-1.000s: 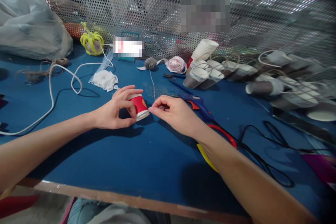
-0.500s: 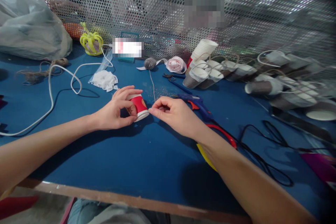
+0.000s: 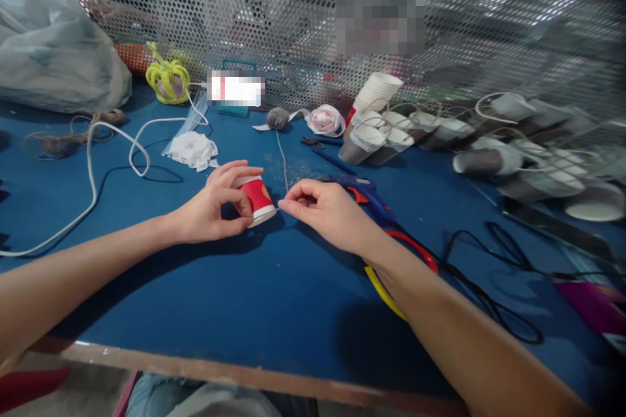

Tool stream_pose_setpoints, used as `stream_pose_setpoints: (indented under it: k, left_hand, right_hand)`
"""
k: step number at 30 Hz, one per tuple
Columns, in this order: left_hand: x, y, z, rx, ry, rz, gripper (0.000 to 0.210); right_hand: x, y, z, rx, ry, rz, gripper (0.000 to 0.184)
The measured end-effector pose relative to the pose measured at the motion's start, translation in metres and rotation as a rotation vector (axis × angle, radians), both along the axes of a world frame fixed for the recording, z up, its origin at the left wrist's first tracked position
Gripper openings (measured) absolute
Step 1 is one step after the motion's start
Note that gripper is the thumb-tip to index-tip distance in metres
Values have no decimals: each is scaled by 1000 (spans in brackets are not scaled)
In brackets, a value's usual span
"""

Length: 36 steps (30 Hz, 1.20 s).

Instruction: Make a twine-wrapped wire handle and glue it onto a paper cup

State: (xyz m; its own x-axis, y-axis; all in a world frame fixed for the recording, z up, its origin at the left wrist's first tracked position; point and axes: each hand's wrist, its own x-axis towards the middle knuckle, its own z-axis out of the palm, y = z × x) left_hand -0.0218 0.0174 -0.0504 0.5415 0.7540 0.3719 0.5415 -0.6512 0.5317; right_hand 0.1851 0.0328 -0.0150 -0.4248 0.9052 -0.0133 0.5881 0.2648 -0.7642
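Note:
My left hand [image 3: 227, 202] is closed round a red and white paper cup [image 3: 257, 195], which is tipped on its side just above the blue table. Beside the cup's base, my right hand [image 3: 313, 208] pinches the end of a thin grey string [image 3: 282, 159]. That string runs back to a small grey ball of yarn [image 3: 278, 118]. The pinched end lies close to the cup's rim edge; whether it touches, I cannot tell. Just right of my right hand rests a blue glue gun [image 3: 366, 192] with an orange trigger.
Under my right forearm lie scissors with red and yellow handles [image 3: 384, 290]. Pliers [image 3: 327, 150], a pink ribbon roll [image 3: 325, 120], a white lace bundle [image 3: 193, 151] and stacked paper cups [image 3: 379, 91] stand behind. Several grey cups with handles [image 3: 364, 140] fill the right. A white cable [image 3: 92, 182] winds left.
The cup has turned slightly in my left hand. My right hand stays almost still, pinching the string, and the whole view has shifted a little.

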Motion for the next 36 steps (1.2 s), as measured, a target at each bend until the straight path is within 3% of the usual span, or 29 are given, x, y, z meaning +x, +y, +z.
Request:
stream_pose_setpoints:
  k: [15,36]
  left_hand:
    - [-1,1,-5,16,-39,1,5]
    - [3,-3,0,51,-57,-14,9]
  right_hand:
    - [0,4,-8,70,-99,0,16]
    - [-1,7,-15,57,-137,0,16]
